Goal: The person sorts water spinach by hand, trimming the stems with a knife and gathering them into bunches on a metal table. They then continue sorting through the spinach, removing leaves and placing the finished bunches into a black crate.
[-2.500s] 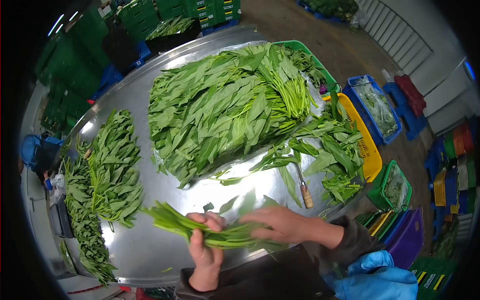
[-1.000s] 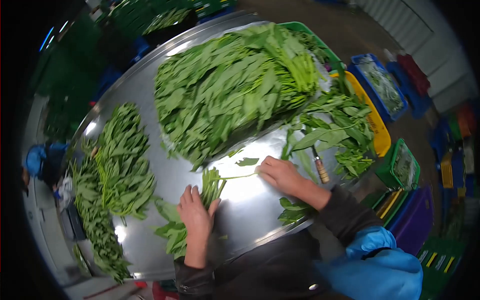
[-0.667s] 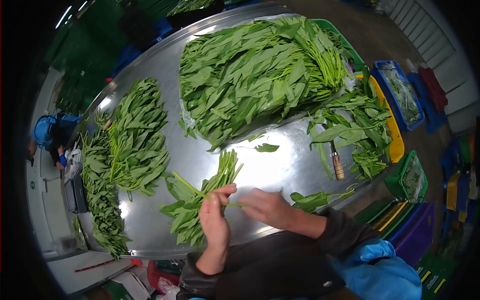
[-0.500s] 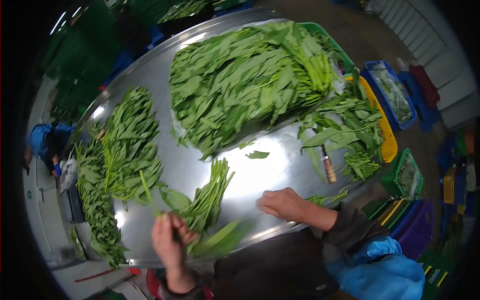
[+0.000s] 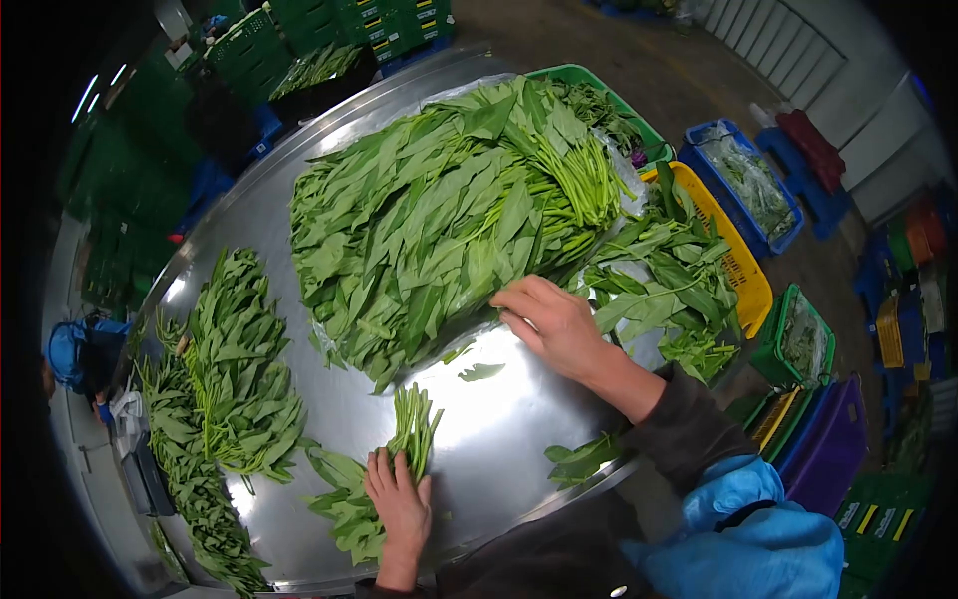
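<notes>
At far left, a person in blue (image 5: 70, 351) is beside a metal table (image 5: 334, 399). Rows of leafy green stems (image 5: 244, 369) lie along its left side. Next, the left hand (image 5: 401, 504) rests on a small bunch of leafy stems (image 5: 412, 424), its fingers extended over it, not clenched. Uneven pressure there could fan the stems apart. A large heap of leafy greens (image 5: 419, 235) fills the table's middle. The right hand (image 5: 564, 334) reaches its lower edge, fingers bent together; whether they grip a stem cannot be told. A tug there could drag tangled neighbours loose. Below, a leafy sprig (image 5: 582, 461) lies near the table's edge, where the sleeve (image 5: 684, 424) could brush it off. At right, loose greens (image 5: 684, 285) lie beside a yellow crate (image 5: 746, 290).
</notes>
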`<state>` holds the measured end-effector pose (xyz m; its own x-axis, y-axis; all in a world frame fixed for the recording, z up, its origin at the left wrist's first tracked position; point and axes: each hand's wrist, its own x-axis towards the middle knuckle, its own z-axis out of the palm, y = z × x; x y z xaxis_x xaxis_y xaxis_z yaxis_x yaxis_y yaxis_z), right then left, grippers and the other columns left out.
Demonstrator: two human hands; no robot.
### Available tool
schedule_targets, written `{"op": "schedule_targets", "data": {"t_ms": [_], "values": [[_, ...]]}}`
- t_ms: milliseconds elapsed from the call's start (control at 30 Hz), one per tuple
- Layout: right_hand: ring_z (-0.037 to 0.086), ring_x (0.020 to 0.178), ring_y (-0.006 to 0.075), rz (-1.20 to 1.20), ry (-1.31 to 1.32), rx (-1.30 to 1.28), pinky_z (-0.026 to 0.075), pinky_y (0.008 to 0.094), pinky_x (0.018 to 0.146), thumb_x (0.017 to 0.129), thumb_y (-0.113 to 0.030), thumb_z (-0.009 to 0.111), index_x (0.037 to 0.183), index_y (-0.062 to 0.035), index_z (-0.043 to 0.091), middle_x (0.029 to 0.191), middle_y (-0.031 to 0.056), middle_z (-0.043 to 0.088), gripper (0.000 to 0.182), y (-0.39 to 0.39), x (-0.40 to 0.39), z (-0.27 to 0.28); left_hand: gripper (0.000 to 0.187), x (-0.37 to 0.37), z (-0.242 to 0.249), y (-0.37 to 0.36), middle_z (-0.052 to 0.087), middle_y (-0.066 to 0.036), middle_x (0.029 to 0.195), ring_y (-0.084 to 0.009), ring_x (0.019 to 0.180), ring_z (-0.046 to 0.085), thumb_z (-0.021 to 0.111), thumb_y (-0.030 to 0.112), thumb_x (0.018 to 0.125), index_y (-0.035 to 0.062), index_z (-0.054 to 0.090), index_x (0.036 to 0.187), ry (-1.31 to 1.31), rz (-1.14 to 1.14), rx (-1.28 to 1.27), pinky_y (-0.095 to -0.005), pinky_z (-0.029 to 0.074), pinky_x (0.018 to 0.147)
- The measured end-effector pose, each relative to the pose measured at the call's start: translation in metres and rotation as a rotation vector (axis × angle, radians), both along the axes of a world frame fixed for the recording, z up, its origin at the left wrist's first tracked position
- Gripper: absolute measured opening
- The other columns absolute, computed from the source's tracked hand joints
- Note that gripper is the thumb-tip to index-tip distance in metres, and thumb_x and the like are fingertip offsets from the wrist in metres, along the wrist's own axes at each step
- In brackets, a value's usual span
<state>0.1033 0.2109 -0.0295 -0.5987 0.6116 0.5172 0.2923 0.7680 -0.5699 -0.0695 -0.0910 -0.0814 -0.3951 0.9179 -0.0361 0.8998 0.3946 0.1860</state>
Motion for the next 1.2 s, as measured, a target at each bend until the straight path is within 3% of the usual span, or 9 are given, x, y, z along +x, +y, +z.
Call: {"op": "schedule_targets", "data": {"t_ms": [333,600,733,800,867,967,1067,1133,1200], "values": [[0.063,0.076,0.0212,0.074,-0.081,-0.003,0.05,0.0322,0.06,0.077,-0.01,0.069,0.091,-0.011,0.065,0.095,0.0035,0.056,0.015,0.032,-0.036,-0.018,0.05,0.001,0.05,0.107,0.044,-0.021,0.132,-0.0409,0.13,0.033,0.065,0.008,0.08,-0.003,0.046,0.124,-0.252,-0.092,0.233,-0.046,0.029,0.106],[0.062,0.068,0.0204,0.104,0.223,-0.421,0.049,0.0289,0.062,0.083,-0.007,0.064,0.098,-0.0062,0.062,0.1,0.0057,0.06,0.015,0.035,-0.018,-0.005,0.044,0.006,0.066,0.187,0.054,-0.017,0.125,-0.036,0.126,0.043,0.067,0.002,0.077,-0.0002,0.053,0.12,-0.412,-0.117,0.568,-0.0419,0.033,0.104],[0.063,0.073,0.0157,0.121,0.288,-0.279,0.05,0.026,0.061,0.081,-0.001,0.064,0.099,-0.0028,0.061,0.101,0.0077,0.061,0.018,0.038,-0.014,-0.011,0.049,0.008,0.064,0.243,0.052,-0.015,0.129,-0.0374,0.13,0.038,0.069,0.002,0.073,0.002,0.056,0.12,-0.403,-0.272,0.665,-0.0444,0.03,0.107],[0.064,0.073,0.021,0.137,0.295,-0.216,0.051,0.0278,0.062,0.082,-0.001,0.064,0.099,-0.0037,0.06,0.097,0.0092,0.063,0.017,0.04,-0.017,-0.014,0.055,0.01,0.059,0.269,0.05,-0.016,0.13,-0.0396,0.129,0.037,0.071,-0.002,0.065,0.0055,0.058,0.118,-0.383,-0.378,0.693,-0.0465,0.033,0.104],[0.063,0.071,0.0299,0.106,0.282,-0.267,0.051,0.033,0.061,0.084,-0.007,0.063,0.1,-0.0074,0.059,0.091,0.0101,0.062,0.017,0.04,-0.016,-0.011,0.048,0.014,0.052,0.285,0.054,-0.012,0.127,-0.0384,0.13,0.036,0.072,-0.004,0.062,0.0082,0.065,0.108,-0.486,-0.372,0.707,-0.0466,0.031,0.105],[0.065,0.069,0.0236,0.084,0.281,-0.274,0.049,0.0313,0.057,0.086,-0.007,0.061,0.1,-0.0057,0.058,0.087,0.0103,0.062,0.014,0.041,-0.014,-0.019,0.019,0.012,0.042,0.293,0.063,-0.008,0.114,-0.0374,0.128,0.041,0.066,-0.002,0.068,0.0055,0.069,0.086,-0.464,-0.37,0.615,-0.046,0.033,0.104],[0.059,0.061,0.0141,0.138,0.41,-0.703,0.045,0.0269,0.053,0.088,-0.006,0.059,0.1,-0.005,0.059,0.08,0.0056,0.06,0.011,0.04,-0.007,-0.025,0.029,0.013,0.033,0.293,0.062,-0.005,0.115,-0.0353,0.125,0.043,0.073,-0.002,0.061,0.0099,0.071,0.087,-0.359,-0.443,0.644,-0.0451,0.032,0.103],[0.056,0.068,0.0074,0.291,0.334,-1.223,0.044,0.0222,0.06,0.092,-0.01,0.055,0.103,-0.0011,0.057,0.086,-0.0009,0.06,0.014,0.035,0.011,-0.005,0.025,0.014,0.027,0.295,0.063,-0.005,0.113,-0.0357,0.123,0.045,0.074,-0.001,0.062,0.0097,0.071,0.085,-0.321,-0.448,0.671,-0.0456,0.033,0.102],[0.051,0.063,0.0075,0.35,0.319,-1.204,0.041,0.0212,0.057,0.091,-0.012,0.055,0.102,-0.0026,0.057,0.087,0.0008,0.061,0.015,0.034,0.028,0.007,0.02,0.011,0.029,0.294,0.063,-0.005,0.112,-0.0364,0.123,0.044,0.074,0.003,0.064,0.0102,0.071,0.083,-0.295,-0.443,0.66,-0.0458,0.034,0.101]]}}
